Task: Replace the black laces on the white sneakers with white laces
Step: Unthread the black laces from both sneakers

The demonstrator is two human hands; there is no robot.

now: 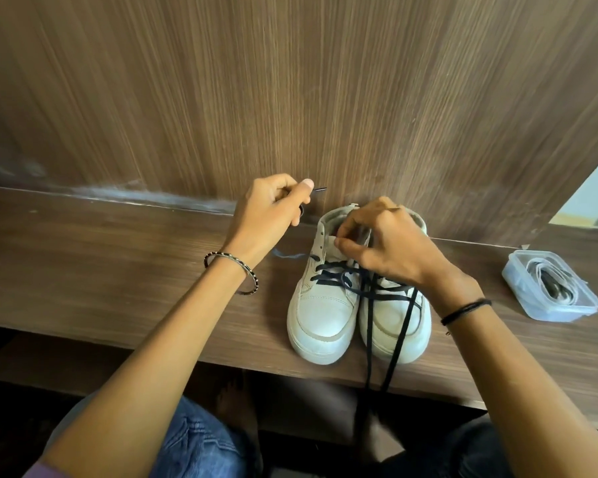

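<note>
Left hand is clenched round the tip of one of the black laces, and the end pokes out past the thumb. Right hand has its fingers curled down at the tongue, right on top of the sneakers. Can't tell if it's got lace or tongue.

The laces look flat, floppy and super light, so I'd grab the stiff tip and pull straight out of each eyelet while holding the shoe down.

White laces sit in a tub well right of the right hand.
</note>
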